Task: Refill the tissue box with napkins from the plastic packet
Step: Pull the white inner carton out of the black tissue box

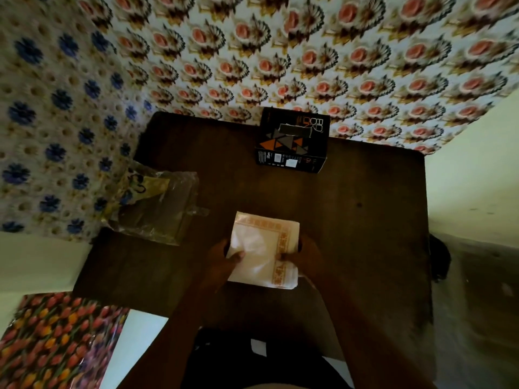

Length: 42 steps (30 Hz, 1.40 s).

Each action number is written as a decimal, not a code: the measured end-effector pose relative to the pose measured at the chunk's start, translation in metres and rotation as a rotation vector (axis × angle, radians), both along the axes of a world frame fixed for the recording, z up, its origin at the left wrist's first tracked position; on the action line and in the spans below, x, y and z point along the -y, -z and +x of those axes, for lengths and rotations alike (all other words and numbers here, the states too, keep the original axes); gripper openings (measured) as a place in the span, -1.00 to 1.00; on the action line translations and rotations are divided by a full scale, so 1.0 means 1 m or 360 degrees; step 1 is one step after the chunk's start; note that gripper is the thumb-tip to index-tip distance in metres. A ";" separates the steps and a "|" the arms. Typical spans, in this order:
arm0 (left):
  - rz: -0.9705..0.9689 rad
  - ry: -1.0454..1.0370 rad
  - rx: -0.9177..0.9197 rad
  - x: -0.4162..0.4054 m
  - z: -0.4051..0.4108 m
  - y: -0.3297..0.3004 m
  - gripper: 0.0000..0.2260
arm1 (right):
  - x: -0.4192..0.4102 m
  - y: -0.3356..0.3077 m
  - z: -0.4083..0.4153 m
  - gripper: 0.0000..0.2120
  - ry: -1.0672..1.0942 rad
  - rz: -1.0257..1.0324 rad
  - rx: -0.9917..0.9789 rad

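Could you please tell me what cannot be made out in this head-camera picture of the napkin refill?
- Tissue box: whether anything is inside; its dark top slot shows nothing.
- Plastic packet: whether napkins remain; crinkled film, glare and dim light obscure it.
- Napkins: how many are in the stack; only the top shows, with the left hand and right hand covering the sides.
- Box print: too small and blurred to read.
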State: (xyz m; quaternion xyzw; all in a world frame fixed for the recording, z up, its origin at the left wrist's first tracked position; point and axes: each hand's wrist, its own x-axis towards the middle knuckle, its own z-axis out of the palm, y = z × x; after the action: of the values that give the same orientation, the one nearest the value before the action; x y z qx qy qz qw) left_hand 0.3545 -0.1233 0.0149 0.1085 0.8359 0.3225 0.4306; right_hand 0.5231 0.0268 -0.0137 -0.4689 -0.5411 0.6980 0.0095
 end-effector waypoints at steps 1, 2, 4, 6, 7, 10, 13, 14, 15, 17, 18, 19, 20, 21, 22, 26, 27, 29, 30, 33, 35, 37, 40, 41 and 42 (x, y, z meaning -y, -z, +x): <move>-0.0023 0.0007 -0.0028 0.001 0.001 0.003 -0.56 | 0.000 0.001 0.001 -0.51 -0.0061 0.0053 0.0083; -0.0045 0.0027 -0.0065 0.001 0.001 0.005 -0.55 | 0.000 0.003 0.001 -0.48 -0.0128 0.0116 0.0168; -0.0121 0.0082 -0.0083 0.000 0.002 0.007 -0.49 | -0.001 0.005 0.002 -0.48 -0.0235 0.0218 0.0292; -0.0197 0.0103 -0.0102 -0.002 -0.001 0.012 -0.41 | -0.001 0.000 0.003 -0.54 -0.0249 0.0307 0.0339; -0.0229 0.0096 -0.0153 -0.006 -0.002 0.012 -0.39 | -0.002 -0.003 0.003 -0.58 -0.0217 0.0369 0.0361; -0.0190 0.0041 -0.0433 -0.021 -0.003 0.003 -0.45 | -0.013 -0.008 0.002 -0.62 -0.0014 0.0488 0.0379; 0.0089 -0.0012 -0.0628 -0.047 -0.009 -0.006 -0.55 | -0.036 -0.017 -0.007 -0.52 0.0214 0.0553 0.0368; 0.0172 0.0015 -0.0700 -0.058 -0.013 -0.008 -0.58 | -0.046 -0.021 -0.012 -0.54 0.0246 0.0600 0.0369; 0.0239 0.0053 -0.0770 -0.070 -0.017 -0.010 -0.59 | -0.057 -0.026 -0.018 -0.59 0.0274 0.0641 0.0349; 0.0328 0.0096 -0.0846 -0.097 -0.026 -0.014 -0.59 | -0.080 -0.036 -0.029 -0.74 0.0306 0.0720 0.0315; 0.0351 0.0102 -0.0854 -0.111 -0.032 -0.017 -0.57 | -0.092 -0.039 -0.035 -0.79 0.0338 0.0733 0.0294; 0.0371 0.0118 -0.0854 -0.127 -0.038 -0.018 -0.53 | -0.105 -0.041 -0.042 -0.82 0.0424 0.0701 0.0257; 0.0374 0.0134 -0.0839 -0.140 -0.045 -0.020 -0.49 | -0.118 -0.042 -0.048 -0.85 0.0521 0.0649 0.0228; 0.0369 0.0153 -0.0830 -0.153 -0.051 -0.021 -0.44 | -0.130 -0.044 -0.055 -0.88 0.0598 0.0625 0.0217; 0.0344 0.0187 -0.0829 -0.168 -0.059 -0.023 -0.39 | -0.144 -0.044 -0.062 -0.89 0.0646 0.0623 0.0221; 0.0337 0.0229 -0.0794 -0.215 -0.086 -0.021 -0.31 | -0.187 -0.035 -0.080 -0.71 0.0730 0.0547 0.0100; 0.0357 0.0249 -0.0773 -0.226 -0.092 -0.019 -0.30 | -0.197 -0.029 -0.084 -0.64 0.0714 0.0562 0.0096; 0.0372 0.0257 -0.0682 -0.238 -0.098 -0.015 -0.33 | -0.210 -0.018 -0.088 -0.66 0.0656 0.0628 0.0115; 0.0384 0.0265 -0.0653 -0.240 -0.099 -0.013 -0.38 | -0.214 -0.014 -0.090 -0.69 0.0652 0.0633 0.0107; 0.0471 0.0274 -0.0691 -0.240 -0.099 -0.006 -0.54 | -0.216 -0.003 -0.090 -0.72 0.0681 0.0547 0.0089; 0.0456 0.0237 -0.0691 -0.234 -0.096 -0.005 -0.61 | -0.206 0.004 -0.082 -0.72 0.0691 0.0486 0.0065; 0.0431 0.0229 -0.0667 -0.223 -0.093 -0.004 -0.64 | -0.191 0.008 -0.071 -0.72 0.0729 0.0412 -0.0042; 0.0426 0.0223 -0.0602 -0.201 -0.085 -0.003 -0.63 | -0.165 0.002 -0.057 -0.71 0.0792 0.0352 -0.0181; 0.0436 0.0230 -0.0587 -0.194 -0.081 -0.003 -0.64 | -0.158 -0.004 -0.053 -0.70 0.0819 0.0315 -0.0207; 0.0436 0.0245 -0.0581 -0.188 -0.077 -0.003 -0.63 | -0.152 -0.005 -0.048 -0.70 0.0830 0.0247 -0.0219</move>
State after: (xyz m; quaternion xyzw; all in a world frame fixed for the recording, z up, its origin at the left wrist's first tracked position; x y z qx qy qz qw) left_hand 0.2773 0.0643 0.0183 0.2858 0.8377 0.3740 0.2768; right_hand 0.4747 0.1789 -0.0085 -0.5417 -0.4521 0.6586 0.2613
